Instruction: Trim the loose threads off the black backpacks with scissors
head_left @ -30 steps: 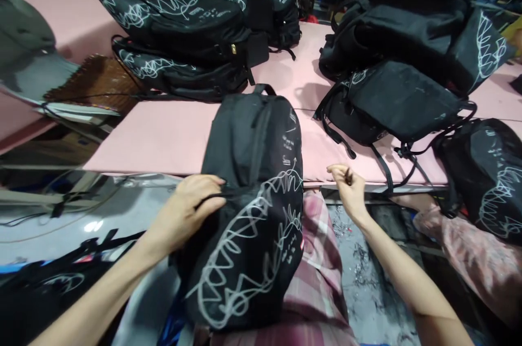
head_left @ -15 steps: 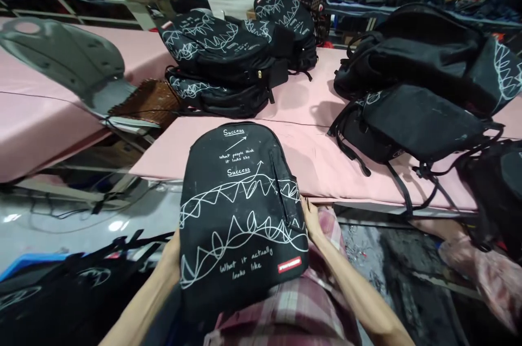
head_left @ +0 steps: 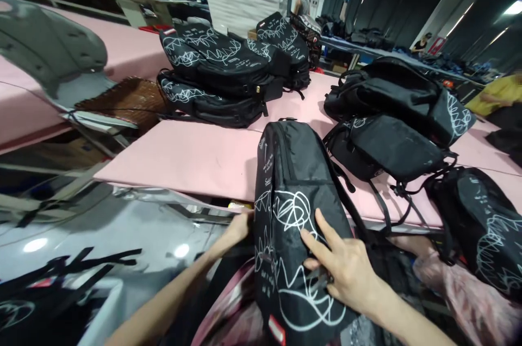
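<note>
A black backpack (head_left: 304, 155) with white scribbled lines stands upright before me, turned so its side pocket faces up at me. Its lettered front panel points left, with a small red label near the bottom. My left hand (head_left: 240, 228) grips the backpack at its left edge, the fingertips hidden by the bag. My right hand (head_left: 346, 261) rests on the side pocket, two fingers stretched out and apart over the white scribble. The other fingers curl under; a small dark patch beneath them is too unclear to name.
Black backpacks (head_left: 220, 71) lie stacked on the pink table (head_left: 183, 155); more backpacks (head_left: 399, 139) lie at right. A grey chair (head_left: 53, 41) with a brown woven seat mat (head_left: 126, 98) stands left. A white bin (head_left: 104, 308) holds dark bags. People work farther back and at right.
The backpack has turned from its front panel facing me to its side, and moved right. My right hand has gone from the bag's right edge onto the side pocket.
</note>
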A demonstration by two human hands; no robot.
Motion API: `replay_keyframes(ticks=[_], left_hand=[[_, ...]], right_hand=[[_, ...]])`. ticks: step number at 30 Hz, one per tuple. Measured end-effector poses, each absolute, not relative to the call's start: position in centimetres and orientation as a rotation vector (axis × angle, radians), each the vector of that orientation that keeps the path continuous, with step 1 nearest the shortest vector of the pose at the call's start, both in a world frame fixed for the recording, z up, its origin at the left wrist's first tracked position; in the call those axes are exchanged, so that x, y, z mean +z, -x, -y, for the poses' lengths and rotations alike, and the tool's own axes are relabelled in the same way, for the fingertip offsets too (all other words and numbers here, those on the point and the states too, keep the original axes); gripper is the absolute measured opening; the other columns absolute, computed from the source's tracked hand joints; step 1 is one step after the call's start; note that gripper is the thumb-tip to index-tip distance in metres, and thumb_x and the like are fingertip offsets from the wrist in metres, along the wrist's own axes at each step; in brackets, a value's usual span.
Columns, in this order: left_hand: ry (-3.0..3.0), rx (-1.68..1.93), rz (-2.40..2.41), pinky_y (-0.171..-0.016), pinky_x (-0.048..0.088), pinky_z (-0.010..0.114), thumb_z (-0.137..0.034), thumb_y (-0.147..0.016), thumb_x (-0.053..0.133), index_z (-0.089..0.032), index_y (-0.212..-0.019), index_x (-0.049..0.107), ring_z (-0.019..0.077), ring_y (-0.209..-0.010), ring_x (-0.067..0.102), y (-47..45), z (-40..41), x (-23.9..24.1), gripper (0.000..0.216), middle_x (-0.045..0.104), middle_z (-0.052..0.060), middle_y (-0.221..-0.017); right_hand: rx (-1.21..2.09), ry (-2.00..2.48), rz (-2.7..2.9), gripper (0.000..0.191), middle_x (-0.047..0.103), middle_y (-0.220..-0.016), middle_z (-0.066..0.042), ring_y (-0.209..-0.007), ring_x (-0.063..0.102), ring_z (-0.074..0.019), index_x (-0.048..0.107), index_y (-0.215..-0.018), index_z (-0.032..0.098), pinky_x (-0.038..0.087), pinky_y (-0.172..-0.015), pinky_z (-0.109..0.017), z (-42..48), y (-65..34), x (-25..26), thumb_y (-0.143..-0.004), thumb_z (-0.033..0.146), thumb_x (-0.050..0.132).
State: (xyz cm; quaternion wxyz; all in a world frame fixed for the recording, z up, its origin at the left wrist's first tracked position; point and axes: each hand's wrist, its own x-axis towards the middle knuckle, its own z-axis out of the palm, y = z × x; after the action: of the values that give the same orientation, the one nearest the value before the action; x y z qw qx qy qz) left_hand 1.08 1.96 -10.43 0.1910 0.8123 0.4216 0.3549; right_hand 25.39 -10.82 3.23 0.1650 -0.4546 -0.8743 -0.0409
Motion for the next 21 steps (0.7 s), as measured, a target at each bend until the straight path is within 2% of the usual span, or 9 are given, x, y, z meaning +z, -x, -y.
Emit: replay_keyframes(ticks=[2,3,5,7,10,12,15,18,21], left_hand=[[-2.235,1.099,-1.324,-0.060,0.052,0.028,-0.016,-0.083,0.040,-0.012,-0.096,0.063,0.0204,-0.071,0.067,-0.7,-3.8,-7.2,0.026,0.070,0.006,-0.081],[-2.203,1.204,-1.419,-0.070,0.053,0.035,-0.018,-0.086,0.039,-0.008,-0.109,0.056,0.0243,-0.087,0.065,-0.8,-4.5,-5.1,0.031,0.067,0.012,-0.097],[-2.298,1.420,-1.397,-0.094,0.042,0.045,-0.023,-0.086,0.044,-0.010,-0.122,0.047,0.0275,-0.119,0.047,-2.0,-5.5,-0.5,0.038,0.053,0.016,-0.124],[-2.692,1.129,-0.972,-0.103,0.030,0.051,-0.026,-0.084,0.052,-0.017,-0.124,0.047,0.0284,-0.132,0.028,-4.1,-6.0,3.4,0.041,0.046,0.012,-0.134],[-2.910,0.493,-0.620,-0.103,0.023,0.059,-0.029,-0.084,0.053,-0.023,-0.123,0.050,0.0321,-0.137,0.011,-6.7,-6.2,6.0,0.039,0.036,0.009,-0.142],[-2.901,0.268,-0.601,-0.102,0.020,0.062,-0.031,-0.086,0.050,-0.024,-0.125,0.049,0.0347,-0.137,0.004,-7.3,-6.3,6.3,0.040,0.027,0.008,-0.147],[-2.917,0.101,-0.591,-0.102,0.016,0.064,-0.033,-0.084,0.053,-0.025,-0.129,0.046,0.0372,-0.136,-0.002,-7.0,-6.1,6.4,0.047,0.021,0.007,-0.149],[-2.945,-0.065,-0.552,-0.101,0.015,0.065,-0.033,-0.076,0.061,-0.026,-0.132,0.043,0.0393,-0.136,-0.004,-6.9,-5.8,7.2,0.059,0.020,0.008,-0.150],[-2.958,-0.205,-0.539,-0.099,0.014,0.067,-0.033,-0.068,0.069,-0.025,-0.133,0.041,0.0420,-0.135,-0.006,-7.4,-5.5,8.0,0.072,0.019,0.009,-0.150]], right_hand=[[-0.176,1.316,2.533,0.042,0.040,-0.128,-0.035,-0.063,0.067,-0.0213,0.052,-0.122,0.013,0.049,-0.046,-0.027,12.0,-24.0,2.0,-0.082,0.021,0.055],[-0.190,1.313,2.566,0.039,0.043,-0.126,-0.035,-0.059,0.066,-0.0196,0.053,-0.121,0.014,0.049,-0.046,-0.026,12.5,-23.3,1.6,-0.083,0.023,0.054],[-0.149,1.279,2.653,0.035,0.046,-0.125,-0.032,-0.054,0.064,-0.0176,0.055,-0.118,0.015,0.048,-0.044,-0.027,13.0,-21.9,1.2,-0.084,0.026,0.053],[0.035,1.144,2.709,0.034,0.050,-0.126,-0.026,-0.057,0.064,-0.0163,0.055,-0.116,0.016,0.048,-0.046,-0.026,12.8,-21.2,1.4,-0.083,0.025,0.053],[0.274,0.929,2.540,0.039,0.057,-0.122,-0.015,-0.081,0.065,-0.0163,0.053,-0.118,0.016,0.051,-0.057,-0.023,10.9,-21.8,1.9,-0.080,0.013,0.049],[0.272,1.000,2.375,0.047,0.057,-0.119,-0.013,-0.092,0.063,-0.0163,0.048,-0.122,0.016,0.052,-0.064,-0.023,9.1,-22.5,2.3,-0.077,0.004,0.045],[0.208,1.268,2.355,0.049,0.057,-0.109,-0.010,-0.080,0.062,-0.0141,0.049,-0.120,0.018,0.050,-0.058,-0.022,6.7,-23.0,3.0,-0.074,-0.001,0.045],[0.218,1.366,2.499,0.033,0.058,-0.096,-0.006,-0.070,0.060,-0.0139,0.056,-0.105,0.016,0.046,-0.054,-0.022,5.3,-22.5,4.2,-0.075,0.003,0.053],[0.367,1.354,2.544,0.016,0.061,-0.089,-0.005,-0.072,0.061,-0.0157,0.058,-0.095,0.016,0.045,-0.061,-0.025,4.5,-21.9,5.4,-0.079,0.018,0.061]])
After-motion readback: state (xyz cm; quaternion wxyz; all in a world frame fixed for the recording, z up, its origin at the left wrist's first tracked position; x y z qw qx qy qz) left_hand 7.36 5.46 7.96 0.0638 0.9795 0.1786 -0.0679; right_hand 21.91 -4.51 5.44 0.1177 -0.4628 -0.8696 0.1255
